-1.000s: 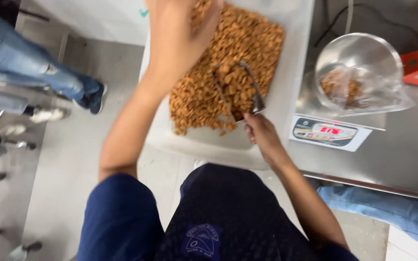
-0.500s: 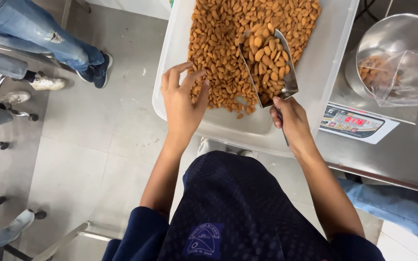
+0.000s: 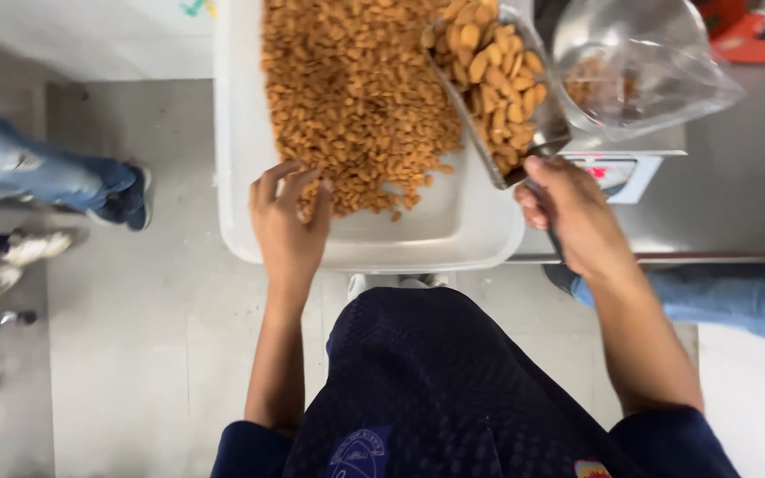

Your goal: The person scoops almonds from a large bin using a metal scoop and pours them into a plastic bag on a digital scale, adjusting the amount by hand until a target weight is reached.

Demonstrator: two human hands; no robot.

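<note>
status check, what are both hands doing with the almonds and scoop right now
Right hand grips metal scoop, heaped with almonds, raised over white tray. Left hand open on tray's near edge, touching loose almonds. Clear bag on scale beside scoop, nothing between.

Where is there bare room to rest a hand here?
The white tray floor lies bare along its near wall, beside the left hand, and on the steel counter right of the scale. Almonds crowd the tray's middle.

A person's jeans (image 3: 37,177) and sneaker (image 3: 33,246) on floor.
</note>
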